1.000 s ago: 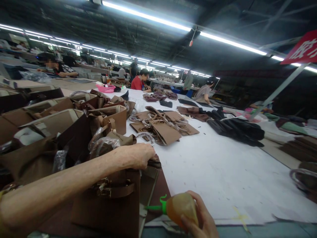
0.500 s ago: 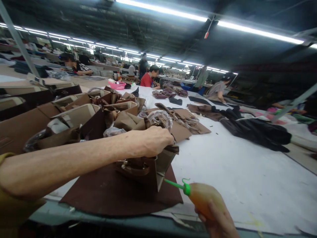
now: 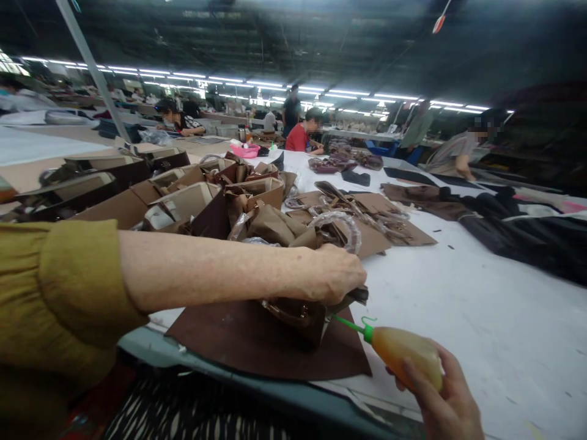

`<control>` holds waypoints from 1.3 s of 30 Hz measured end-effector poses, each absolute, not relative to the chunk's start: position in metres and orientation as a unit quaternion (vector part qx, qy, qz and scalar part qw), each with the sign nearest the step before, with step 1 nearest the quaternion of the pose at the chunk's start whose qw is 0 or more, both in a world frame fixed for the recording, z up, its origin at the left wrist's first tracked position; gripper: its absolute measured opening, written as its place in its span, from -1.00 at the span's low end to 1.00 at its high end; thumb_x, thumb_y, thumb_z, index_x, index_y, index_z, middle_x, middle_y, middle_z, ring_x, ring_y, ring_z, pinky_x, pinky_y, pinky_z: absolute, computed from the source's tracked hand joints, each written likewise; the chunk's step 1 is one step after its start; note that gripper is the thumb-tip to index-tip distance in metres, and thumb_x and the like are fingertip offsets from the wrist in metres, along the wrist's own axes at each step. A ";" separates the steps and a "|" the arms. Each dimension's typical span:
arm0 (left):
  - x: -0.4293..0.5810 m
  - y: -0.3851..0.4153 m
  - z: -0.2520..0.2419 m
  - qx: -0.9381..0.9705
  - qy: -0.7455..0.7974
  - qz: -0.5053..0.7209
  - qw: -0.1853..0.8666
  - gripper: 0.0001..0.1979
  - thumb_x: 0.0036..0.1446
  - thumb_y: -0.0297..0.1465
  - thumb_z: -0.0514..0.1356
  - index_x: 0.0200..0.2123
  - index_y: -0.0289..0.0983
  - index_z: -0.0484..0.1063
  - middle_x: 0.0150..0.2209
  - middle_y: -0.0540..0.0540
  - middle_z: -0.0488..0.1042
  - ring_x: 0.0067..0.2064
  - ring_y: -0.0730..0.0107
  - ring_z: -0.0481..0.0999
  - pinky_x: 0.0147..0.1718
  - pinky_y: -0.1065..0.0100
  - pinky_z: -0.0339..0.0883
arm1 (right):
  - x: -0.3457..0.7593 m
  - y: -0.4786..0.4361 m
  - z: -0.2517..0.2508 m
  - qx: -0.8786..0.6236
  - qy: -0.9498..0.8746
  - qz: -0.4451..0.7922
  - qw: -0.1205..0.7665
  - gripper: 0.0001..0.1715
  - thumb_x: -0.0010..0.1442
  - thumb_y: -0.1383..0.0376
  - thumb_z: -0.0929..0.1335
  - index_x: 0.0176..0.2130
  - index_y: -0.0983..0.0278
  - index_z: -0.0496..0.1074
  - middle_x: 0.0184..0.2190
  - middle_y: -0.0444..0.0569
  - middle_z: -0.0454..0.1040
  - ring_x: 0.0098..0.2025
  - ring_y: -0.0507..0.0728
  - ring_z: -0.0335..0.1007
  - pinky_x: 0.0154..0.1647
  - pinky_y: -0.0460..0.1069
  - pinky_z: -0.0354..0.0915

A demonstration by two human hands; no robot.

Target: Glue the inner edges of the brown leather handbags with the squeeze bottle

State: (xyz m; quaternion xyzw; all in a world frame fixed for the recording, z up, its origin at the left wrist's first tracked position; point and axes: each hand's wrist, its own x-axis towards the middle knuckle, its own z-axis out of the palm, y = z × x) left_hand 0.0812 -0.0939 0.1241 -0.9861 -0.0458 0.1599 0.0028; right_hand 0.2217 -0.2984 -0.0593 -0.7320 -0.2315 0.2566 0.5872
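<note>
My left hand (image 3: 337, 273) is closed on the top edge of a dark brown leather bag (image 3: 298, 313) that lies on a brown leather sheet (image 3: 257, 342) at the near edge of the white table (image 3: 458, 318). My right hand (image 3: 447, 400) grips an orange squeeze glue bottle (image 3: 403, 353) with a green nozzle. The nozzle tip points left and almost touches the bag just under my left hand. A plastic-wrapped bag handle (image 3: 342, 223) arches right behind my left hand.
Several unfinished brown bags (image 3: 202, 195) crowd the left of the table, with flat tan leather pieces (image 3: 371, 223) behind. Black fabric (image 3: 527, 226) lies at the right. Other people, one in a red top (image 3: 300, 135), work at the far end. A pink basin (image 3: 245, 151) stands there.
The view has swung left and down. The bag under my left hand has tipped lower onto the leather sheet, and my right hand has brought the glue bottle's nozzle up close to it.
</note>
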 end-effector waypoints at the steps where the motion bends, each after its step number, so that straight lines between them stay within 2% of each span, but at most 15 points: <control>1: 0.081 -0.094 0.125 -0.984 -0.045 0.170 -0.002 -0.67 -0.04 -0.59 0.22 -0.13 -0.41 0.43 -0.16 -0.24 0.52 -0.15 0.09 0.52 -0.38 0.25 0.38 | 0.221 -0.297 -0.059 -0.740 -0.234 0.250 0.579 -0.23 -0.06 -0.08 0.47 0.03 0.19 0.25 -0.40 -0.09 0.50 -0.39 0.20 0.39 -0.27 0.06 0.30; 7: 0.079 -0.090 0.123 -0.983 -0.035 0.178 -0.001 -0.67 0.03 -0.58 0.19 -0.07 -0.41 0.42 -0.12 -0.21 0.51 -0.14 0.13 0.51 -0.41 0.24 0.33 | 0.215 -0.285 -0.057 -0.766 -0.239 0.219 0.554 -0.14 -0.15 -0.14 0.47 0.03 0.19 0.26 -0.33 -0.07 0.47 -0.38 0.25 0.41 -0.23 0.13 0.29; 12: 0.075 -0.090 0.121 -0.985 -0.027 0.173 -0.001 -0.73 0.03 -0.57 0.19 -0.13 -0.39 0.43 -0.18 -0.18 0.53 -0.19 0.15 0.51 -0.48 0.27 0.24 | 0.210 -0.282 -0.053 -0.773 -0.247 0.213 0.544 -0.14 -0.16 -0.17 0.46 0.01 0.21 0.28 -0.28 -0.04 0.46 -0.37 0.23 0.40 -0.23 0.12 0.29; 18: 0.059 -0.106 0.120 -0.984 -0.027 0.174 -0.003 -0.81 -0.02 -0.56 0.22 -0.25 -0.38 0.44 -0.30 -0.15 0.52 -0.30 0.18 0.51 -0.55 0.28 0.18 | 0.214 -0.286 -0.051 -0.770 -0.245 0.243 0.538 -0.14 -0.17 -0.16 0.47 -0.01 0.24 0.28 -0.39 -0.07 0.48 -0.43 0.21 0.39 -0.31 0.07 0.31; 23: 0.047 -0.113 0.111 -0.990 -0.009 0.144 0.006 -0.79 -0.08 -0.55 0.26 -0.29 -0.36 0.43 -0.39 -0.16 0.49 -0.33 0.14 0.51 -0.53 0.26 0.20 | 0.214 -0.288 -0.057 -0.768 -0.241 0.247 0.540 -0.17 -0.14 -0.14 0.47 -0.01 0.23 0.29 -0.40 -0.08 0.49 -0.39 0.22 0.40 -0.31 0.05 0.31; 34: 0.034 -0.115 0.103 -0.990 -0.022 0.137 0.037 -0.74 -0.14 -0.54 0.30 -0.29 -0.37 0.39 -0.35 -0.19 0.48 -0.33 0.18 0.47 -0.46 0.28 0.28 | 0.212 -0.295 -0.062 -0.760 -0.249 0.266 0.539 -0.18 -0.15 -0.12 0.48 -0.02 0.23 0.31 -0.32 -0.07 0.50 -0.37 0.17 0.40 -0.35 -0.02 0.35; 39: 0.027 -0.118 0.101 -0.991 -0.024 0.129 0.037 -0.74 -0.15 -0.55 0.29 -0.30 -0.37 0.38 -0.36 -0.17 0.47 -0.34 0.15 0.47 -0.43 0.23 0.32 | 0.206 -0.295 -0.052 -0.772 -0.218 0.268 0.533 -0.16 -0.23 -0.17 0.48 -0.08 0.26 0.36 -0.31 -0.01 0.53 -0.28 0.23 0.42 -0.36 -0.04 0.38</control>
